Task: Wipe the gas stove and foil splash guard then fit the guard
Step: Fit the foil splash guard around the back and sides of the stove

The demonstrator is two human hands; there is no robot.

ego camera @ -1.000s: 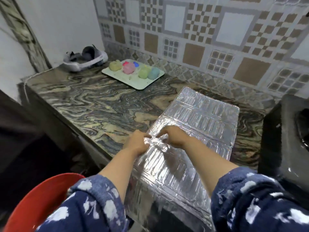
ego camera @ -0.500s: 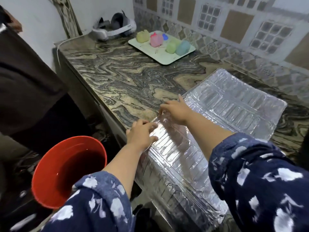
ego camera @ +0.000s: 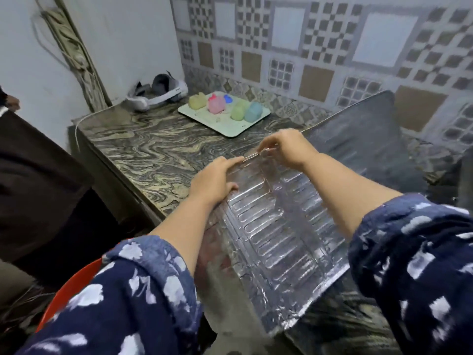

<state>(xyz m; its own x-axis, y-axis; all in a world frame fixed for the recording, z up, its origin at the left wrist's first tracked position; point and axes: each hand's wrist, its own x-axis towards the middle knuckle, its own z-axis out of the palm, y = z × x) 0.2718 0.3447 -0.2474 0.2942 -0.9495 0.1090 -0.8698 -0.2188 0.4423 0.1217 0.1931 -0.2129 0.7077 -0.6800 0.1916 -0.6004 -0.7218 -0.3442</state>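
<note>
The silver embossed foil splash guard lies across the marble counter, its near end hanging over the counter's front edge. Its far panel is raised and tilted up toward the tiled wall. My left hand grips the guard's left edge at the fold. My right hand pinches the same fold line just beyond it. A dark corner of the gas stove shows at the far right edge, mostly out of frame.
A pale tray with several pastel moulds sits at the back of the counter, beside a white headset. A red tub is below the counter at my left. A person in dark clothes stands at the left.
The guard's far panel has lifted off the counter and now stands tilted. Both hands moved up to the fold line and closed on it.
</note>
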